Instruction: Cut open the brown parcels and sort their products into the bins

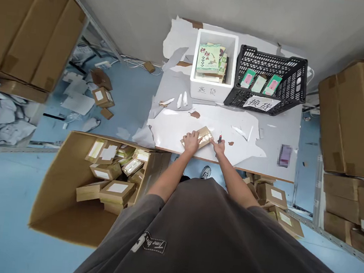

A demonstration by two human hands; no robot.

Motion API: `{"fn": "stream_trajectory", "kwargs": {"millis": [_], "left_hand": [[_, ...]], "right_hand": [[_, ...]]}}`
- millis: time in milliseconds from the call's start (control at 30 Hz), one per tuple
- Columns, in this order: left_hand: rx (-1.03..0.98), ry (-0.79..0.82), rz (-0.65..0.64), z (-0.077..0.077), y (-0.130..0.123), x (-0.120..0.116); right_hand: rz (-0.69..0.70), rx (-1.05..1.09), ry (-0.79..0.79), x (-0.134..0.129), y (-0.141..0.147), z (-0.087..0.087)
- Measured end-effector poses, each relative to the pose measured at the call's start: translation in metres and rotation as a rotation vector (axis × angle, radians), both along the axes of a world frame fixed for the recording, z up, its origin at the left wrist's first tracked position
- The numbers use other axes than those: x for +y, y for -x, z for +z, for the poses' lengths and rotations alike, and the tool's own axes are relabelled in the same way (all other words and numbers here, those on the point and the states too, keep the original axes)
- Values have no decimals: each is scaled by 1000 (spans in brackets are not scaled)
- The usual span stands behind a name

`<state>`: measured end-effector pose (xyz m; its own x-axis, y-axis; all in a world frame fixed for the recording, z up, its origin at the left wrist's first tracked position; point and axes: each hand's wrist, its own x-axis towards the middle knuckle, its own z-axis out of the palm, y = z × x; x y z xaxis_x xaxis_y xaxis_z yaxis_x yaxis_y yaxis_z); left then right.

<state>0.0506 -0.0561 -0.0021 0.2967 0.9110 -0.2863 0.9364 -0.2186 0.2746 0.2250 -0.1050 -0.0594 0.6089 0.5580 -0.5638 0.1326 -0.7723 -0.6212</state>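
A small brown taped box point(205, 135) lies at the front edge of the white-covered table. My left hand point(191, 141) rests on its left part, fingers bent over the box and closed on it. At the right end of the box is my right hand point(218, 147), its fingers closed round a thin dark tool with a red part point(220, 138), which points away from me. Its thumb side reaches the box's edge.
Behind stand a white foam bin point(210, 91) with boxes and a black crate point(266, 104) with green-white cartons. Paper scraps and a blurred purple item point(285, 155) lie on the table point(264, 165). A large carton point(61, 184) of parcels stands left; shelves of cartons flank both sides.
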Motion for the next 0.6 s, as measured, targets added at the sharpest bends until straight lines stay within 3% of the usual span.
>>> {"fn": "stream_trajectory", "kwargs": {"millis": [100, 200, 267, 333, 400, 433, 533, 600], "left_hand": [[33, 46, 75, 4, 7, -17], [29, 71, 88, 7, 15, -26], [-4, 47, -93, 9, 23, -23], [-54, 45, -406, 10, 32, -12], [-80, 69, -650, 11, 39, 1], [-77, 78, -707, 12, 41, 9], [-48, 90, -770, 13, 38, 28], [-27, 97, -801, 14, 33, 35]], "right_hand": [[3, 26, -33, 45, 10, -1], [107, 42, -46, 89, 20, -1], [201, 16, -47, 111, 22, 1], [295, -31, -23, 125, 21, 4], [368, -62, 11, 130, 18, 9], [391, -67, 17, 130, 16, 11], [399, -56, -16, 116, 9, 18], [420, -19, -78, 93, 0, 24]]}}
